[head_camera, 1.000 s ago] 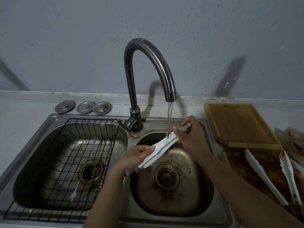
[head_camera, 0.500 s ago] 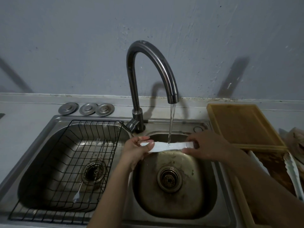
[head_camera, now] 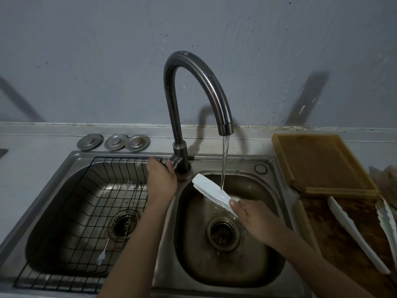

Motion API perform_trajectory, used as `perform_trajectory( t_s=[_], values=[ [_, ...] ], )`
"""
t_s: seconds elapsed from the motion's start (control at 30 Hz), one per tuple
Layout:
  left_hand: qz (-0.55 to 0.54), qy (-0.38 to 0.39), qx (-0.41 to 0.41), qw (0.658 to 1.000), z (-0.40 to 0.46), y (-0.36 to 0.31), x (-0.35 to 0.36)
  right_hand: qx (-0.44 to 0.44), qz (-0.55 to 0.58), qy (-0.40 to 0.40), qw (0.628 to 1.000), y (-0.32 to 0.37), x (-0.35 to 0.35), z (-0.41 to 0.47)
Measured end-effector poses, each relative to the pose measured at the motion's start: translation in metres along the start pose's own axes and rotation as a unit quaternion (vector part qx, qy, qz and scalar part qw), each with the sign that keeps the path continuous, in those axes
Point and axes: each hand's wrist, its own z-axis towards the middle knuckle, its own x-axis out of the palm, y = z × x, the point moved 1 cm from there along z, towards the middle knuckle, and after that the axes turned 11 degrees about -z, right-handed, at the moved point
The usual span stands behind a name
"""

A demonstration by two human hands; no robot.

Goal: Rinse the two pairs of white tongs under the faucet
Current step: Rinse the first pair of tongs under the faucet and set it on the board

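The right hand (head_camera: 255, 216) grasps one pair of white tongs (head_camera: 211, 191) at its near end, thumb on top and the fingers wrapped below, so this grip is clenched on the tongs. From the grip the closed tongs slant up and away to the left over the right sink basin (head_camera: 268, 265), and the thin stream of water (head_camera: 224, 162) from the gooseneck faucet (head_camera: 193, 100) strikes their upper face just beyond the thumb.

The left hand (head_camera: 161, 179) is well apart from the tongs — it rests at the base of the faucet with its fingers curled around the side lever (head_camera: 169, 163), though how firmly that grip closes cannot be told from here. Left of this hand a black wire rack (head_camera: 86, 211) sits in the left sink basin (head_camera: 49, 190), with a few thin utensils (head_camera: 126, 211) lying in it above the drain.

Right of the right-hand grip, on the counter (head_camera: 32, 143), a second pair of white tongs (head_camera: 354, 233) lies spread open on a dark, stained board (head_camera: 328, 233) — one arm near the sink edge, the other by the frame's right border. Beyond them a wooden tray (head_camera: 318, 162) lies against the back ledge. Three round metal sink plugs (head_camera: 113, 142) sit in a row behind the left basin.
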Motion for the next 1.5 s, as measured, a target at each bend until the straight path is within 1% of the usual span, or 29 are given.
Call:
perform_trajectory(
  t_s=[0.03,0.13,0.27,0.37,0.47,0.53,0.6,0.63,0.7,0.77,0.83,0.93,0.97,1.03,1.1,1.13,1.17,1.23,1.3,1.33,1.37,1.43,1.5],
  values=[
    [0.018,-0.009,0.003,1.000,0.004,-0.004,0.002,0.004,0.009,-0.001,1.000,-0.003,0.002,-0.002],
    [0.087,-0.031,-0.020,0.996,0.006,-0.011,0.008,0.016,0.022,-0.004,1.000,-0.008,0.006,-0.006],
    [0.156,-0.022,0.007,0.987,0.011,-0.019,0.017,0.040,0.011,0.007,0.999,-0.015,0.009,-0.005],
    [0.178,-0.028,0.009,0.984,0.016,-0.021,0.020,0.048,0.002,0.012,0.999,-0.020,0.013,-0.004],
    [0.167,-0.040,0.013,0.985,0.015,-0.019,0.022,0.055,0.009,0.016,0.998,-0.022,0.013,-0.004],
    [0.161,-0.042,0.015,0.986,0.016,-0.018,0.023,0.062,-0.004,0.055,0.997,-0.025,0.014,-0.005],
    [0.154,-0.043,0.016,0.987,0.017,-0.017,0.024,0.069,-0.050,0.096,0.992,-0.028,0.016,-0.007],
    [0.151,-0.042,0.018,0.987,0.017,-0.016,0.024,0.074,-0.071,0.096,0.990,-0.030,0.018,-0.008],
    [0.138,-0.039,0.022,0.989,0.016,-0.015,0.023,0.087,-0.080,0.070,0.991,-0.032,0.019,-0.007],
    [0.110,-0.036,0.026,0.993,0.014,-0.014,0.022,0.099,-0.091,0.062,0.989,-0.035,0.017,-0.006],
    [0.075,-0.028,0.029,0.996,0.011,-0.013,0.021,0.116,-0.087,0.096,0.985,-0.038,0.012,-0.004],
    [0.045,-0.013,0.036,0.998,0.001,-0.011,0.029,0.176,-0.021,0.182,0.967,-0.048,-0.001,-0.003],
    [0.047,-0.001,0.033,0.998,-0.004,-0.012,0.034,0.197,0.009,0.194,0.961,-0.052,-0.007,-0.003],
    [0.064,0.038,0.005,0.997,-0.020,-0.017,0.048,0.236,0.084,0.188,0.950,-0.063,-0.020,-0.003],
    [0.090,0.066,-0.007,0.994,-0.037,-0.026,0.068,0.268,0.182,0.161,0.932,-0.078,-0.040,-0.004],
    [0.125,0.088,0.016,0.988,-0.047,-0.032,0.078,0.271,0.213,0.144,0.927,-0.084,-0.054,-0.005],
    [0.170,0.128,0.066,0.975,-0.056,-0.039,0.089,0.270,0.241,0.125,0.924,-0.089,-0.067,-0.007],
    [0.225,0.240,0.167,0.929,-0.071,-0.056,0.117,0.263,0.259,0.074,0.926,-0.097,-0.096,-0.011],
    [0.204,0.330,0.211,0.897,-0.076,-0.076,0.141,0.266,0.209,0.019,0.941,-0.108,-0.121,-0.012],
    [0.186,0.362,0.234,0.883,-0.077,-0.085,0.156,0.276,0.179,-0.004,0.944,-0.117,-0.130,-0.011],
    [0.177,0.379,0.269,0.868,-0.077,-0.092,0.170,0.281,0.151,-0.024,0.947,-0.127,-0.136,-0.008],
    [0.194,0.394,0.355,0.825,-0.074,-0.099,0.196,0.282,0.096,-0.043,0.954,-0.145,-0.141,0.000],
    [0.205,0.412,0.413,0.786,-0.070,-0.101,0.218,0.277,0.057,-0.080,0.956,-0.159,-0.141,0.007]
  ],
)
